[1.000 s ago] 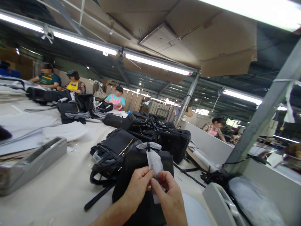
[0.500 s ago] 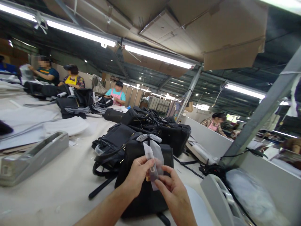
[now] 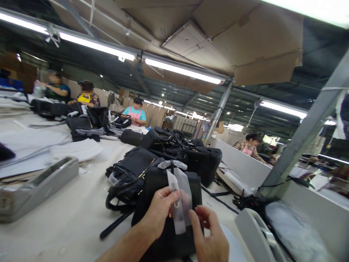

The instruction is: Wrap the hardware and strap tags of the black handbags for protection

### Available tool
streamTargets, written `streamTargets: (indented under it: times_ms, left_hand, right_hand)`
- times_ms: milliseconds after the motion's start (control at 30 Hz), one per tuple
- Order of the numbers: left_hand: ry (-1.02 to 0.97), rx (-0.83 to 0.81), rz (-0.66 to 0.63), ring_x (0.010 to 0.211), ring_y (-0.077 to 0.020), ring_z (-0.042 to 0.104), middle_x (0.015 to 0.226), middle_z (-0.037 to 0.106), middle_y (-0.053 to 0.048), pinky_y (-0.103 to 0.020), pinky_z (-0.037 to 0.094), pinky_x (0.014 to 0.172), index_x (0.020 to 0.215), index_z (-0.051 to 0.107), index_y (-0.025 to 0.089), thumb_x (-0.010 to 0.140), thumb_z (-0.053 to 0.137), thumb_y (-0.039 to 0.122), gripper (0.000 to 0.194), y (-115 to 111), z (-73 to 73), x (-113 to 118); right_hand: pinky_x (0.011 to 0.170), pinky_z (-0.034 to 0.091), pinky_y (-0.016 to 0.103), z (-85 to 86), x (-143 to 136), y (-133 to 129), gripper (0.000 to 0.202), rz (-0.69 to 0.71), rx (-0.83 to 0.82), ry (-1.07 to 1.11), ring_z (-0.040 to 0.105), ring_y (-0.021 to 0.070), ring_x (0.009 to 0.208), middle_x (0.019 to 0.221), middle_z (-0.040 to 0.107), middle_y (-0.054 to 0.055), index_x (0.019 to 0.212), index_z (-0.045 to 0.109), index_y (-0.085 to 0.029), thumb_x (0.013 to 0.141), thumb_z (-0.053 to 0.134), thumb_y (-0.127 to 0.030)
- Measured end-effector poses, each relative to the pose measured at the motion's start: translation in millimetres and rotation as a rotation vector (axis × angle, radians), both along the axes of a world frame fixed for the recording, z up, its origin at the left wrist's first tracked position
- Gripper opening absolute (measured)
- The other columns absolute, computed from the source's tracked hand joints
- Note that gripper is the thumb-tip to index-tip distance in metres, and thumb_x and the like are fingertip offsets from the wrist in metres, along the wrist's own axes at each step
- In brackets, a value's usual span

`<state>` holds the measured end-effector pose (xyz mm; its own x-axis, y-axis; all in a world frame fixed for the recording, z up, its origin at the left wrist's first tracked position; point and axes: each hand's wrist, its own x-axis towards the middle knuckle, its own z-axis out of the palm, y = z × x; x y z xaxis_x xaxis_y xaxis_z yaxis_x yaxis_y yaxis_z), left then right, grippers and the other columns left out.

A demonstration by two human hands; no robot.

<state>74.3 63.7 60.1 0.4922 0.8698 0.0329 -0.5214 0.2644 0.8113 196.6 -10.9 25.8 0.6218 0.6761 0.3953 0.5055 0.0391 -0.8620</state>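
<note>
A black backpack (image 3: 152,240) stands upright in front of me, its top handle wrapped in crinkled translucent plastic (image 3: 172,165). Over its front lies a folded strip of translucent white paper (image 3: 180,222). A small gold-coloured ring-shaped piece (image 3: 176,204) shows through it. My left hand (image 3: 160,209) pinches the paper's left side between thumb and fingers. Just right of the paper's edge is my right hand (image 3: 209,231), fingers bent and thumb apart from them, with nothing visible in its grasp.
Several black bags (image 3: 201,160) are heaped behind the backpack. A grey tape dispenser (image 3: 40,185) stands on the left, another (image 3: 259,233) on the right. Clear plastic bags (image 3: 294,229) lie at the right by a low partition (image 3: 237,162). Other people work farther back.
My right hand has come away from the paper strip, moving right and down. The strip now shows more of its length, while my left hand keeps its pinch.
</note>
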Motion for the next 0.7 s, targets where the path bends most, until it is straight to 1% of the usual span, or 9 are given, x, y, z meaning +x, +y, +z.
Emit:
streamTargets:
  times_ms: [33,67,133,233,333,400,500,600,700]
  left_hand:
    - [-0.012,-0.011,-0.014,0.055,-0.0125,0.053,0.069,0.066,-0.004,-0.024,0.039,0.052,0.081,0.07,0.013,0.057,0.081,0.046,0.042,-0.4,1.9,-0.9]
    - [-0.031,-0.029,-0.035,0.058,-0.0141,0.056,0.071,0.067,-0.005,-0.025,0.041,0.054,0.081,0.071,0.013,0.056,0.082,0.046,0.043,-1.0,4.2,-1.6]
    - [-0.078,-0.079,-0.072,0.062,-0.0155,0.059,0.072,0.068,-0.005,-0.026,0.044,0.057,0.081,0.071,0.013,0.054,0.084,0.044,0.043,-2.4,8.7,-2.0]
    - [-0.131,-0.124,-0.08,0.064,-0.0136,0.059,0.074,0.069,-0.005,-0.024,0.045,0.059,0.079,0.071,0.012,0.051,0.086,0.04,0.042,-3.9,12.2,0.2]
    - [-0.092,-0.114,-0.087,0.052,-0.01,0.054,0.07,0.067,-0.004,-0.021,0.039,0.047,0.081,0.07,0.012,0.054,0.083,0.045,0.044,-4.9,9.5,3.7]
    - [-0.025,-0.12,-0.103,0.041,-0.0082,0.046,0.061,0.062,0.0,-0.02,0.029,0.038,0.085,0.069,0.014,0.057,0.08,0.05,0.048,-6.3,5.9,5.2]
    - [0.033,-0.113,-0.126,0.033,-0.0088,0.041,0.052,0.058,0.002,-0.019,0.023,0.033,0.089,0.066,0.015,0.058,0.075,0.056,0.052,-8.7,2.2,5.5]
    - [0.009,-0.061,-0.115,0.034,-0.01,0.045,0.055,0.063,-0.002,-0.02,0.026,0.034,0.086,0.064,0.014,0.062,0.073,0.052,0.045,-7.0,4.1,5.0]
    - [-0.023,-0.06,0.001,0.049,-0.0152,0.061,0.069,0.071,-0.008,-0.021,0.037,0.042,0.086,0.064,0.013,0.068,0.07,0.037,0.031,2.8,15.0,4.7]
  right_hand:
    - [0.079,0.051,0.035,-0.3,4.7,-0.5,0.049,-0.004,0.058,0.043,0.066,0.0279,0.091,0.097,0.073,0.009,0.099,0.063,-0.023,0.074,0.063,-0.066]
    - [0.08,0.052,0.035,-1.3,8.9,-1.0,0.052,0.04,0.103,0.108,0.066,0.0283,0.096,0.102,0.072,0.01,0.103,0.063,-0.022,0.074,0.063,-0.066]
    - [0.077,0.055,0.035,-7.8,14.9,-1.2,0.057,0.215,0.147,0.282,0.067,0.0285,0.096,0.105,0.072,0.011,0.108,0.062,-0.021,0.075,0.062,-0.067]
    - [0.063,0.057,0.036,-28.9,14.7,1.0,0.065,0.44,0.152,0.575,0.071,0.0279,0.081,0.094,0.074,0.01,0.107,0.064,-0.021,0.067,0.065,-0.073]
    - [0.053,0.057,0.036,-50.4,2.6,7.6,0.067,0.546,0.144,0.784,0.072,0.0306,0.074,0.083,0.075,0.012,0.095,0.068,-0.018,0.054,0.076,-0.071]
    - [0.051,0.058,0.035,-55.3,-10.0,13.7,0.062,0.501,0.157,0.827,0.073,0.0307,0.072,0.081,0.076,0.014,0.088,0.07,-0.016,0.051,0.082,-0.064]
    - [0.046,0.056,0.028,-47.1,-27.9,20.1,0.051,0.32,0.263,0.851,0.07,0.0215,0.058,0.076,0.076,0.009,0.092,0.071,-0.017,0.059,0.084,-0.053]
    - [0.042,0.053,0.021,-34.6,-37.6,18.6,0.047,0.252,0.347,0.86,0.065,0.0145,0.05,0.07,0.074,0.002,0.096,0.071,-0.02,0.061,0.086,-0.047]
    - [0.044,0.055,0.021,-32.7,-39.2,12.1,0.043,0.209,0.368,0.803,0.065,0.0135,0.051,0.069,0.074,0.002,0.094,0.074,-0.02,0.062,0.086,-0.046]
